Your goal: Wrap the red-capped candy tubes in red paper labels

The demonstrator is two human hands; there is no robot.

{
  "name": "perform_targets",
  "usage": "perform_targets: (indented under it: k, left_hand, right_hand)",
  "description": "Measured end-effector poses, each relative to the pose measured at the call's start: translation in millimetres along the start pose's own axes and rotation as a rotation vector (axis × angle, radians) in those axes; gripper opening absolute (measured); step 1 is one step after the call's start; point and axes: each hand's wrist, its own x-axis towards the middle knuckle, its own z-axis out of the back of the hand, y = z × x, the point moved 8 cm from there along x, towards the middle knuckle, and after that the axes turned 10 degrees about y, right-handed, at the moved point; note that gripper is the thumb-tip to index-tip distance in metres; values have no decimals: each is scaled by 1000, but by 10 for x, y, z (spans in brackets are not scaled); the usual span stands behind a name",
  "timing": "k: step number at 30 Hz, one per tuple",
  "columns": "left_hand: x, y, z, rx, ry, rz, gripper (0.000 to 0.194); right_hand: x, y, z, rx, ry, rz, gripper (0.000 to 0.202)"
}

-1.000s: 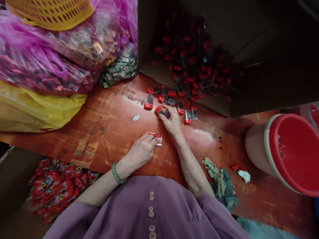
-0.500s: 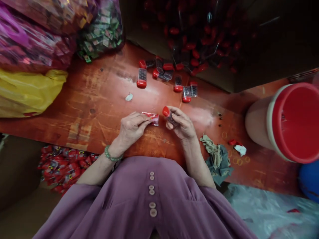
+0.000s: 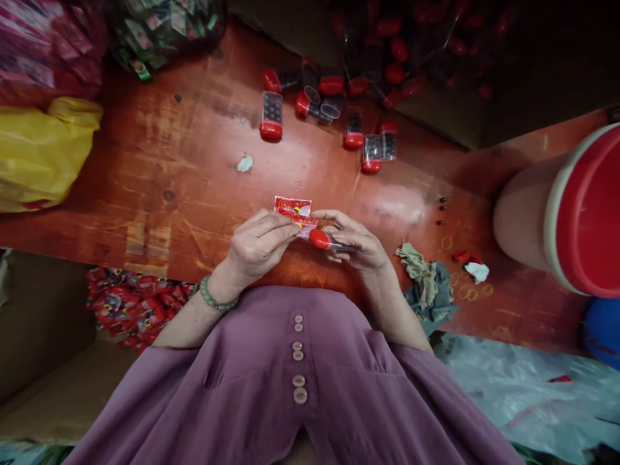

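Observation:
My left hand (image 3: 264, 245) pinches a small red printed card (image 3: 293, 206), which looks folded, with one panel standing up behind the fingertips. Beside it my right hand (image 3: 361, 242) grips a small clear bottle with a red cap (image 3: 320, 239), tilted so the cap points left at the card's lower edge. Dark contents show through the clear part, though the fingers cover much of it. Several like bottles lie beyond my hands, one of them a clear bottle full of dark beads (image 3: 272, 110).
A large box (image 3: 450, 116) at the back holds many red-capped bottles. On the right stand a red-lidded bucket (image 3: 527, 213), crumpled cloths (image 3: 429, 284) and rubber bands (image 3: 465, 292). To the left are a yellow bag (image 3: 43, 155) and, below the table edge, many red packets (image 3: 140, 300).
The card now shows an upright panel and more of its print. My right hand has turned the bottle flatter and brought its cap against or close to the card. The view has shifted slightly.

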Motion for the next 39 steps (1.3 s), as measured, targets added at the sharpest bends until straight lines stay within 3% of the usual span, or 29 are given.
perform_targets:
  k: [10, 15, 20, 26, 29, 31, 33, 35, 37, 39]
  left_hand:
    - [-42, -22, -107, -39, 40, -18, 13]
    - [-94, 86, -214, -36, 144, 56, 16]
    - [-106, 130, -283, -76, 237, 37, 18]
    - [-67, 202, -339, -150, 360, 76, 19]
    - [-61, 259, -234, -172, 276, 241, 27]
    - [-114, 319, -101, -266, 99, 427, 49]
    - [-217, 366, -44, -517, -81, 602, 64]
    - [-294, 372, -160, -883, -144, 748, 60]
    - [-318, 327, -331, -1200, -124, 861, 47]
    - [-338, 317, -427, -1360, -146, 962, 36]
  right_hand:
    - [18, -115, 145, -113, -61, -184, 36]
    - [7, 23, 109, -326, -136, -154, 29]
    - [39, 117, 0, -406, -149, -99, 23]
    - [48, 28, -23, -417, -154, -80, 29]
    - [40, -3, -9, -386, -223, -4, 36]
    - [27, 31, -15, -428, -297, 65, 40]
    - [26, 77, -54, -497, -343, 114, 41]
    - [54, 118, -124, -585, -345, 147, 39]
    - [99, 155, -211, -694, -320, 188, 36]
    - [145, 170, -279, -782, -300, 222, 36]
